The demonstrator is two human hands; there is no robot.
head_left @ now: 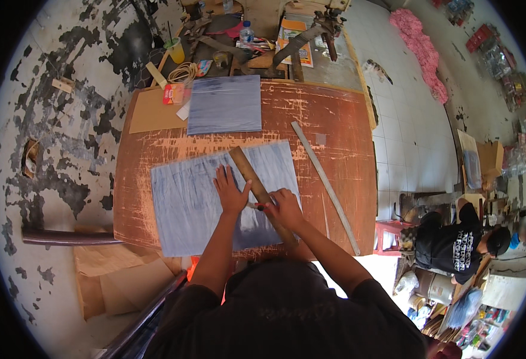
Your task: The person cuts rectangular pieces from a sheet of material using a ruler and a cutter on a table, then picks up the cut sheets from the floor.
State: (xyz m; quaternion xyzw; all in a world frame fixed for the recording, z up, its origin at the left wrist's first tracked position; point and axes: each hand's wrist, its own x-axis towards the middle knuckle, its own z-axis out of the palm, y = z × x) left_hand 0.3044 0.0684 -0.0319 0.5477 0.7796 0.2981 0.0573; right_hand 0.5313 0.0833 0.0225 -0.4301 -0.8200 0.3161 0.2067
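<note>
A grey-blue streaked sheet (pixel 185 197) lies at a slant on the worn red-brown table in front of me. Across it runs a brownish flat ruler (pixel 248 170), tilted from upper left to lower right. My left hand (pixel 232 192) rests flat on the sheet left of the ruler, fingers spread, its thumb reaching the ruler's edge. My right hand (pixel 284 208) is closed at the ruler around a small tool (pixel 260 207) with a red and black end; most of it is hidden in the fingers. The tool's tip points toward my left hand.
Farther back lies a stack of similar grey sheets (pixel 224 105), beside brown cardboard (pixel 152 110) and a coil of cord (pixel 183 73). A long pale strip (pixel 325 185) lies to the right. Metal machine parts (pixel 305 45) and a bottle (pixel 247 33) stand behind. Another person (pixel 460 242) works at far right.
</note>
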